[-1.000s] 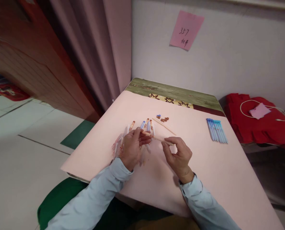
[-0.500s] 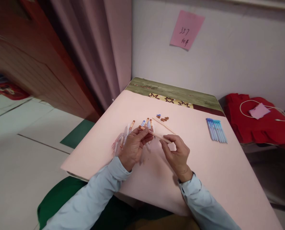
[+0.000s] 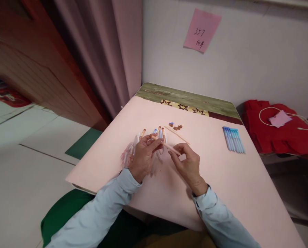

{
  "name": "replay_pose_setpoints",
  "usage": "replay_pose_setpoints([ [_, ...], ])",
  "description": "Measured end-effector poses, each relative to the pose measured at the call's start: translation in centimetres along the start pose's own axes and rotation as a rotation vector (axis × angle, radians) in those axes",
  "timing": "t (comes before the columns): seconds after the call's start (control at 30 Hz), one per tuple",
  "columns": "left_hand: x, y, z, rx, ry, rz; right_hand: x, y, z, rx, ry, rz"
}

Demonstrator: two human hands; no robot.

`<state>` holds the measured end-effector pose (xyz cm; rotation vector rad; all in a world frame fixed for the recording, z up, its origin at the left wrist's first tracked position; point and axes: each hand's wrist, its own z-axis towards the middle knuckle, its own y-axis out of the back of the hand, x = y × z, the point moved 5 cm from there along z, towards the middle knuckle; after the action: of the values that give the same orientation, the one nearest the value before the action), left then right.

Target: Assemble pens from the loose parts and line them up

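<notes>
Over the near middle of the table, my left hand (image 3: 145, 155) is closed around the upper part of a pale pen (image 3: 171, 148). The thumb and fingers of my right hand (image 3: 188, 163) pinch that pen's lower right end. It slants down to the right between both hands, and my left fingers cover part of it. Loose pen parts (image 3: 128, 151), clear and whitish, lie beside and under my left hand. Just beyond it are several barrels with brown or blue ends (image 3: 163, 132). A thin pale stick (image 3: 177, 134) rests past my fingers.
Small brown pieces (image 3: 178, 127) and a blue piece (image 3: 171, 123) lie farther back. Several blue pens (image 3: 234, 140) are lined up at the table's right. Beyond the table (image 3: 216, 193) is a red cloth (image 3: 262, 137) with a white cable. A wooden door (image 3: 47, 75) stands left.
My right hand has shifted a little left, closer to my left hand, still pinching the pen's end. My left hand has barely moved. Things on the table lie as before.
</notes>
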<state>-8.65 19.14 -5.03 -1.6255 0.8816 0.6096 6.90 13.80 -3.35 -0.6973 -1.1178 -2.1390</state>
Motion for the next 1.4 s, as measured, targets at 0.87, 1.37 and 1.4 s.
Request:
replay_pose_setpoints([
  [0.87,1.2,1.0,0.4,0.074,0.010,0.267,-1.6,-2.6,-1.1,0.339,-0.364,0.292],
  [1.37,-0.2,-0.4,-0.7,0.259,0.061,0.306,-0.5,-4.5,-1.9,0.563,-0.668,1.127],
  [1.4,-0.3,-0.4,-0.7,0.259,0.060,0.304,-0.5,-4.6,-2.0,0.580,-0.692,1.172],
])
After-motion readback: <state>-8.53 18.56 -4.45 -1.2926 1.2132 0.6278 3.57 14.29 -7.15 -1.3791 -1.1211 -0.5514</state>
